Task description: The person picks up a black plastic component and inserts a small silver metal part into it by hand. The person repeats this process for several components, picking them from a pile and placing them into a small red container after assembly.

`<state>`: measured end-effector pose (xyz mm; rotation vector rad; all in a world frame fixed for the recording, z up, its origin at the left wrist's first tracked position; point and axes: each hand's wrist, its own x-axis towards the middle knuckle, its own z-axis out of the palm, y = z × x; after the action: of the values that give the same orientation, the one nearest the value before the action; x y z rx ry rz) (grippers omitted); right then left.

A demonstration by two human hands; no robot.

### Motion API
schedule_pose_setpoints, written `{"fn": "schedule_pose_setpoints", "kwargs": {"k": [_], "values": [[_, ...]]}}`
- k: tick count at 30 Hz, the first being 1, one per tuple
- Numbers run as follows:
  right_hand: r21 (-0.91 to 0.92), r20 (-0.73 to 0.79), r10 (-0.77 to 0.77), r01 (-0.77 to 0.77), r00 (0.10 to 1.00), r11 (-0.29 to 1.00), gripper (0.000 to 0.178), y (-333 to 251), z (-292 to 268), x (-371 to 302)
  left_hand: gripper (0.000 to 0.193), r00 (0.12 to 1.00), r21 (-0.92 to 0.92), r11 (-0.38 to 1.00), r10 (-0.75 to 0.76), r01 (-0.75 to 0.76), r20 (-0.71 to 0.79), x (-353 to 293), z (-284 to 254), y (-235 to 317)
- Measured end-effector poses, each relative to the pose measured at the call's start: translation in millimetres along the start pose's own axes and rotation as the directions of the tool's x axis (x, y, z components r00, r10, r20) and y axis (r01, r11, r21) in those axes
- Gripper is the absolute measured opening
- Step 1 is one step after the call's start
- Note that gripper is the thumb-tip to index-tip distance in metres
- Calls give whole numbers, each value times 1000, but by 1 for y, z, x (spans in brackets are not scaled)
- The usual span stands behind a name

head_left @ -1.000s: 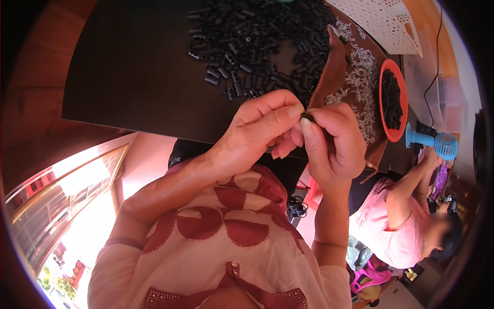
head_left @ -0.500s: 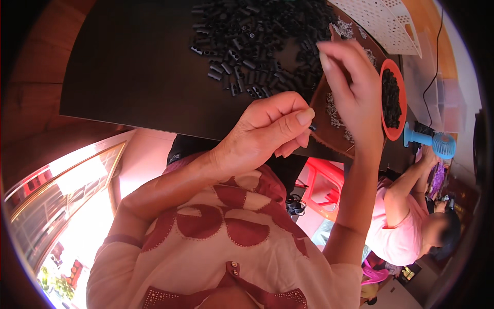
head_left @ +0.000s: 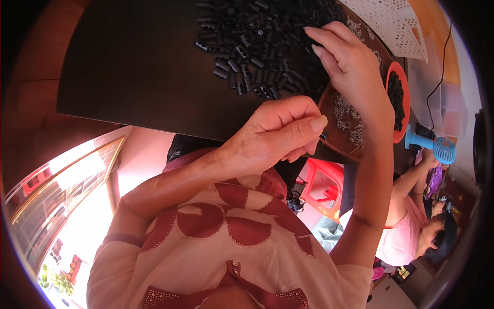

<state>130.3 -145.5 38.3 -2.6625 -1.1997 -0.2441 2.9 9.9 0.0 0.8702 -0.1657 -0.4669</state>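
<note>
My left hand [head_left: 285, 130] is closed near the table's front edge, thumb pressed against the curled fingers. The tip of a small black plastic piece shows below the thumb; the rest is hidden. My right hand [head_left: 346, 59] reaches over the right side of a pile of small black plastic tubes with holes [head_left: 257, 64]. Its fingers are apart and I see nothing held in them. Under the right wrist, small metal springs [head_left: 346, 112] lie scattered on a brown board [head_left: 328, 105].
A red bowl [head_left: 406, 103] of black pieces stands right of my right wrist. Beyond it are a white perforated basket [head_left: 388, 23] and a blue handheld fan [head_left: 432, 144]. A red stool [head_left: 324, 183] is below the table [head_left: 128, 67]. Another person in pink [head_left: 404, 232] sits at the right.
My right hand has moved up and left toward the black tubes, its fingers more stretched. My left hand has shifted slightly right, still closed. The view has shifted a little.
</note>
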Motion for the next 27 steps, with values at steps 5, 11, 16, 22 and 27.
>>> {"fn": "schedule_pose_setpoints", "kwargs": {"k": [5, 11, 16, 22, 27], "values": [[-18, -34, 67, -68, 997, 998, 21, 4, -3, -5, 21, 999, -32, 999, -22, 23, 30, 1, -2, 0], [91, -33, -27, 30, 999, 995, 15, 4, 4, -4, 21, 999, -37, 999, -21, 23, 35, 3, -1, 0], [124, -32, 32, -28, 999, 992, 10, 5, 0, -2, 20, 999, -45, 999, -17, 19, 36, 4, -1, -1], [53, 108, 49, -55, 993, 997, 7, -1, -6, -2, 19, 999, -42, 999, -18, 20, 27, 4, -1, -1], [93, 119, 17, -28, 993, 995, 7, -3, -10, 1, 19, 999, -66, 997, -30, 30, 12, 5, -1, -1]]}}
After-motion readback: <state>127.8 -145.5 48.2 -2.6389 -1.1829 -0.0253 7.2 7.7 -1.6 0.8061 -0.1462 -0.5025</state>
